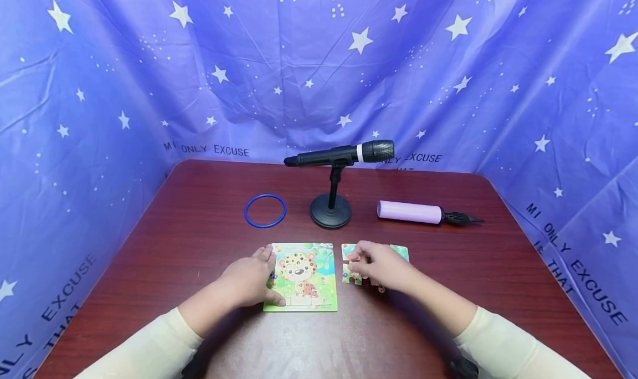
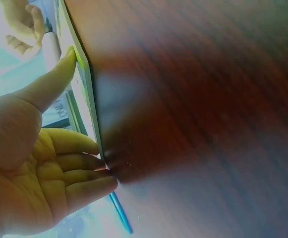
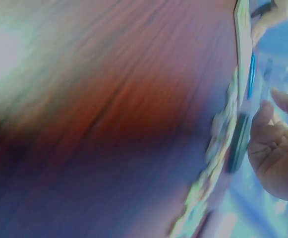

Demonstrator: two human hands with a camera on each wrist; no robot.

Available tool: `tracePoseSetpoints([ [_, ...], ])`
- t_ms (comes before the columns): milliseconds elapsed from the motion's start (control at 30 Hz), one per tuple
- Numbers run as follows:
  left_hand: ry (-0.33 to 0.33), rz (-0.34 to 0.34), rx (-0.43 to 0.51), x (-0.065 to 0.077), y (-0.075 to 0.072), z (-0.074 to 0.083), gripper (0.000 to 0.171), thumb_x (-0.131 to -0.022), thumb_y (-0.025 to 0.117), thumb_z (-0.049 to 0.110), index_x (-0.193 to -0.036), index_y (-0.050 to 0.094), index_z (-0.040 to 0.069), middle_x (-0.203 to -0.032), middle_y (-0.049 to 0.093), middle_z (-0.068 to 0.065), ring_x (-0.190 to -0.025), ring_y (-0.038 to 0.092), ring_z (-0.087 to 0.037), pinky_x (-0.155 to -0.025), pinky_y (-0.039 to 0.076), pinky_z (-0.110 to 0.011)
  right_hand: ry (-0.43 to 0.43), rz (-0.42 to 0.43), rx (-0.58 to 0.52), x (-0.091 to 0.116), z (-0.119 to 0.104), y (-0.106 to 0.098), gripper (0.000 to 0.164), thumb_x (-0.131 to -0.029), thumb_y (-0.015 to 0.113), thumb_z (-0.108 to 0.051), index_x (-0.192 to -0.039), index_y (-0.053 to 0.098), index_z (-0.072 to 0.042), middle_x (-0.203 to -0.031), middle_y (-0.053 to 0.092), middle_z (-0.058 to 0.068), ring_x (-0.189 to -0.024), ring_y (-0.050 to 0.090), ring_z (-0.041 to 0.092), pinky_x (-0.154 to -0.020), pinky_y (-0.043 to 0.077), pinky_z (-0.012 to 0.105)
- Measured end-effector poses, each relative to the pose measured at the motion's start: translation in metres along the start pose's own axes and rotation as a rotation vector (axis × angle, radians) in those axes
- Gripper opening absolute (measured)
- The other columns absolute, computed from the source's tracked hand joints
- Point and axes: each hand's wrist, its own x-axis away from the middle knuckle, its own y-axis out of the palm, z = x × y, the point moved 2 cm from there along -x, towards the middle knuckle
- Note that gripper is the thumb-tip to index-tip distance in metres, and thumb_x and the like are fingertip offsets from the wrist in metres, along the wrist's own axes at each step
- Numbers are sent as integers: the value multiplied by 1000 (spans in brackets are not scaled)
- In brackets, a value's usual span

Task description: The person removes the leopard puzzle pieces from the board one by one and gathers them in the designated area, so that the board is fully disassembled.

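Note:
A square jigsaw puzzle (image 1: 319, 282) with a spotted cartoon leopard lies at the front middle of the table. My left hand (image 1: 251, 279) rests along its left side, with the thumb on the lower part and the other fingers at the upper left corner. In the left wrist view, the left hand's fingers (image 2: 86, 191) are nearly straight against the board's edge. To the right, my right hand (image 1: 384, 265) hovers over loose puzzle pieces (image 1: 351, 276) and partly hides them. Its thumb and forefinger are bent with a gap between them, and no piece shows there.
Behind the puzzle stands a black microphone (image 1: 329, 156) on a round-based stand (image 1: 330, 210). A blue ring (image 1: 247, 219) lies left of the stand. A lilac hand pump (image 1: 411, 212) with a black nozzle lies to its right. Starry purple cloth (image 1: 279, 52) hangs around the table.

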Motion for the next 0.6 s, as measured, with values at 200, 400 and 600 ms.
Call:
tracePoseSetpoints([
  [200, 15, 32, 1, 2, 0, -1, 111, -69, 76, 67, -145, 43, -6, -155, 34, -22, -144, 34, -36, -113, 37, -47, -219, 23, 416, 3, -32, 34, 42, -84, 74, -46, -113, 65, -17, -84, 57, -10, -71, 51, 5, -65, 48, 27],
  [400, 168, 99, -24, 6, -5, 3, 90, -79, 70, 62, -144, 48, 4, -155, 39, -15, -143, 36, -33, -110, 40, -47, -281, 45, 580, 5, -42, 53, 44, -78, 78, -47, -104, 64, -13, -88, 52, -7, -72, 46, 7, -62, 43, 26],
  [600, 546, 16, -91, 14, -10, 20, 52, -92, 63, 45, -138, 59, 19, -148, 51, 1, -136, 48, -20, -105, 46, -41, -264, 40, 576, 2, -43, 55, 46, -78, 79, -45, -106, 62, -13, -91, 55, -6, -74, 48, 8, -64, 46, 28],
])
